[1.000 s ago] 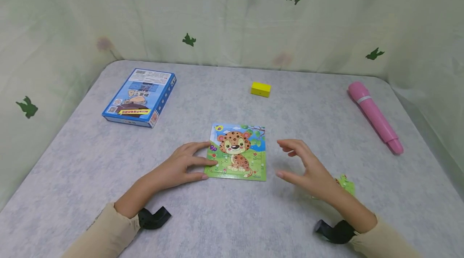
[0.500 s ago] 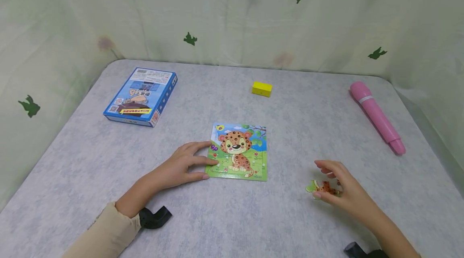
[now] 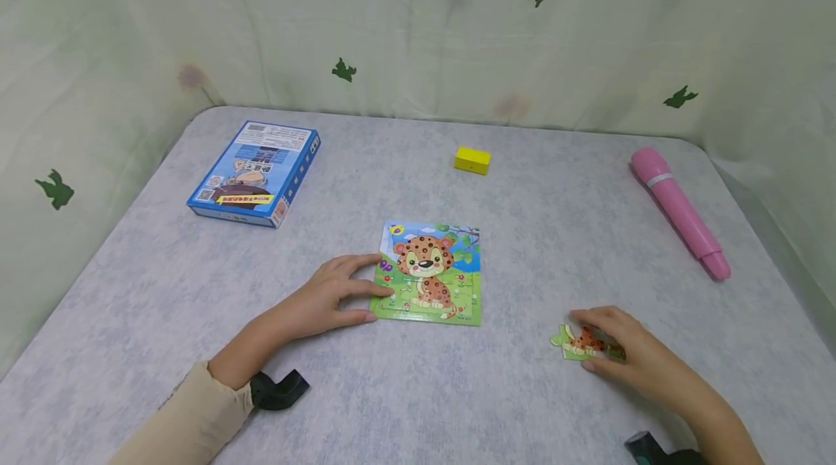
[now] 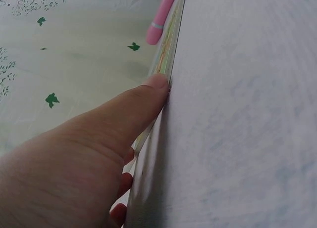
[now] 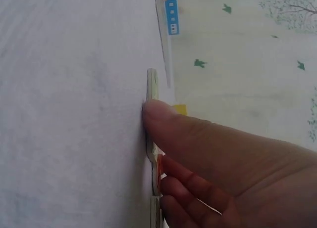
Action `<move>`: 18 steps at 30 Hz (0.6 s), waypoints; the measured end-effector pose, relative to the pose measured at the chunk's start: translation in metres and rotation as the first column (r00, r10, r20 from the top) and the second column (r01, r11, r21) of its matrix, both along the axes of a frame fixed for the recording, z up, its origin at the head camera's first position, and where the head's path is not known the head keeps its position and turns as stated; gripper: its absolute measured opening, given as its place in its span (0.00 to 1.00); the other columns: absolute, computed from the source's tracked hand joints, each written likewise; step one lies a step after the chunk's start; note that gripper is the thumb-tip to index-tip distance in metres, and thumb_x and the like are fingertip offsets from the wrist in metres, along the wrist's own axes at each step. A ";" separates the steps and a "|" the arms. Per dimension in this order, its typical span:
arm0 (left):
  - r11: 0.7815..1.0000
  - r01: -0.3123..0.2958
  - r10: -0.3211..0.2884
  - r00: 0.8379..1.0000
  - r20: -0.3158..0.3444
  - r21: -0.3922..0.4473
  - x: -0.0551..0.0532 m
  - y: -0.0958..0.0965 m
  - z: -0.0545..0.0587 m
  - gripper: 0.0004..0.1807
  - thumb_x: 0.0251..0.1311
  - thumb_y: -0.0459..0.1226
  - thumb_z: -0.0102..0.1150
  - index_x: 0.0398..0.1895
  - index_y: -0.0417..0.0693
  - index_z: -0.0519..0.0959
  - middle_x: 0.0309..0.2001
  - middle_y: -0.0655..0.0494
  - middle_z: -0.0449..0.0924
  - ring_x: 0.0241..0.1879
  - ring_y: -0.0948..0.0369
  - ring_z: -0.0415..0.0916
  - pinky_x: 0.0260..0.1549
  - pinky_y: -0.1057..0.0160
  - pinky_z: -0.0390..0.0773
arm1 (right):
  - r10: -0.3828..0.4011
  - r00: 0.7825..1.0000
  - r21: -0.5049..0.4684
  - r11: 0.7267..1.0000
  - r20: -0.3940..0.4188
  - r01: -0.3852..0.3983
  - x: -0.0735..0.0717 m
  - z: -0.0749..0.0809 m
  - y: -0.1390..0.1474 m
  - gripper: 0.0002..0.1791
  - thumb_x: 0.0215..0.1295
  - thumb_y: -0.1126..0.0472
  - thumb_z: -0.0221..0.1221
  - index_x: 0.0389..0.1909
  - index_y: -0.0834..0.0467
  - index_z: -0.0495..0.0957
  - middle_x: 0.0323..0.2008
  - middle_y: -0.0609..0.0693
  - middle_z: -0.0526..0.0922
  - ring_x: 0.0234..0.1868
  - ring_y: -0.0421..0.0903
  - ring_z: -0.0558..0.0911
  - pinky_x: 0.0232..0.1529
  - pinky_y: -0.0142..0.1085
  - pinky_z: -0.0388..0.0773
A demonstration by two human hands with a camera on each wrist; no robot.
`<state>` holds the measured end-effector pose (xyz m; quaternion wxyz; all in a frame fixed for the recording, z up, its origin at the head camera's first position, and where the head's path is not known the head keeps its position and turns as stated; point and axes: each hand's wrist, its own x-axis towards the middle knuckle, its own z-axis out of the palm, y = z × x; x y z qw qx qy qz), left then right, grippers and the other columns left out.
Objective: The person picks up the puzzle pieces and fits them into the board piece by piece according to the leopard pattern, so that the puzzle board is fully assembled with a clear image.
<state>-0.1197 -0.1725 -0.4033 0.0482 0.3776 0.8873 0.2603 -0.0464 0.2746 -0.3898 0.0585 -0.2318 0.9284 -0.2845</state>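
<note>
A square jigsaw puzzle (image 3: 451, 280) with a spotted cartoon leopard lies flat at mid-table. My left hand (image 3: 329, 299) rests at its left side, fingers spread over the edge; in the left wrist view the thumb (image 4: 131, 107) presses at the near edge. To the right, loose jigsaw pieces (image 3: 578, 343) with orange spotted fur and green lie close to the tabletop. My right hand (image 3: 643, 352) grips them between thumb and fingers, hiding their right part. From the right wrist, their thin edge (image 5: 152, 84) shows beside the thumb.
At the back left lies a blue box (image 3: 255, 173). A yellow block (image 3: 472, 160) is behind the puzzle, and a pink microphone-shaped stick (image 3: 679, 211) lies at the far right. A pale curtain (image 3: 418, 30) with green leaf shapes hangs behind the table.
My right hand has moved from beside the puzzle to the right and nearer, and its thumb and fingers have closed around the loose pieces. The left hand stays on the puzzle.
</note>
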 end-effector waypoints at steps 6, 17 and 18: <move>1.000 -0.005 0.005 1.000 -0.003 0.000 0.001 -0.002 -0.001 0.20 0.53 0.53 0.58 0.51 0.67 0.76 0.65 0.51 0.56 0.63 0.50 0.50 0.56 0.45 0.50 | 0.004 0.997 0.018 1.000 -0.080 -0.002 0.000 -0.003 -0.006 0.27 0.47 0.60 0.67 0.52 0.54 0.74 0.45 0.43 0.71 0.44 0.40 0.69 0.39 0.35 0.73; 1.000 -0.014 0.014 0.998 -0.060 -0.007 0.004 0.002 -0.001 0.19 0.53 0.49 0.60 0.51 0.66 0.77 0.65 0.50 0.57 0.62 0.50 0.52 0.55 0.45 0.52 | -0.027 0.983 -0.071 0.997 -0.181 0.015 0.002 0.004 -0.025 0.30 0.44 0.65 0.69 0.53 0.54 0.73 0.42 0.45 0.71 0.36 0.37 0.67 0.30 0.30 0.70; 1.000 -0.018 0.017 0.998 -0.061 -0.011 0.004 0.002 0.000 0.19 0.53 0.49 0.60 0.51 0.65 0.77 0.65 0.50 0.57 0.62 0.51 0.52 0.56 0.45 0.52 | -0.020 0.980 -0.081 0.997 -0.197 0.004 0.001 0.006 -0.028 0.31 0.43 0.66 0.69 0.53 0.54 0.73 0.42 0.45 0.71 0.37 0.37 0.67 0.31 0.31 0.71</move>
